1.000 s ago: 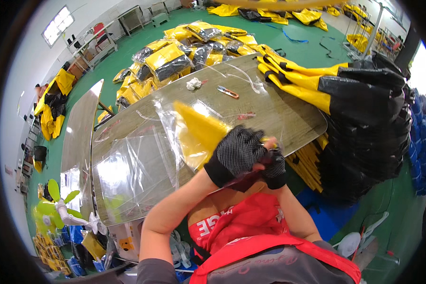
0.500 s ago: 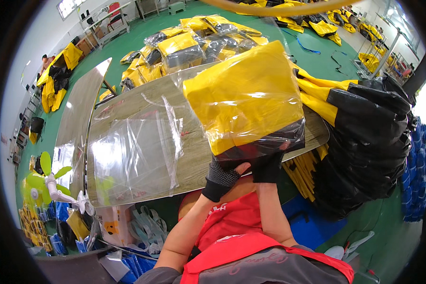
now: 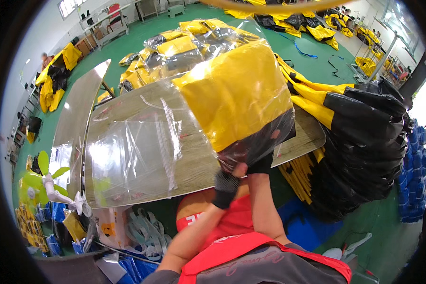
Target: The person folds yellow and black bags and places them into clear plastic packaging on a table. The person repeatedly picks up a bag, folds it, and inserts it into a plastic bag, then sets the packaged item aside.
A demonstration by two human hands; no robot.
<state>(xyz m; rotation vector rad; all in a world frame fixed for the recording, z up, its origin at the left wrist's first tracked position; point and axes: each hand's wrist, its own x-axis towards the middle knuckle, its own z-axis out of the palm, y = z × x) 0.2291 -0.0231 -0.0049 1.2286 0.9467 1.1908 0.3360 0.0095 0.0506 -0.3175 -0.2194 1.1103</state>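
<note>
A folded yellow and black sheet of shiny material sits in a clear plastic bag, tilted up over the near right part of the table. My left hand, in a dark fingerless glove, is closed at the bag's lower left corner, thumb showing and fingers partly blurred. At the lower right edge, my right hand, also gloved, grips the folded sheet. Its thumb shows against the black band, and its other fingers are hidden behind. Flat clear bags lie on the table to the left.
The wood-look table has a smaller panel at its left. Wrapped yellow and black bundles are piled beyond. A large heap of black and yellow material stands right. A green-bladed fan is clipped near the left corner.
The bagged sheet has shifted slightly left and tilted. My left hand has moved a little right and down along the bag's lower edge. More clear film shows over the black band.
</note>
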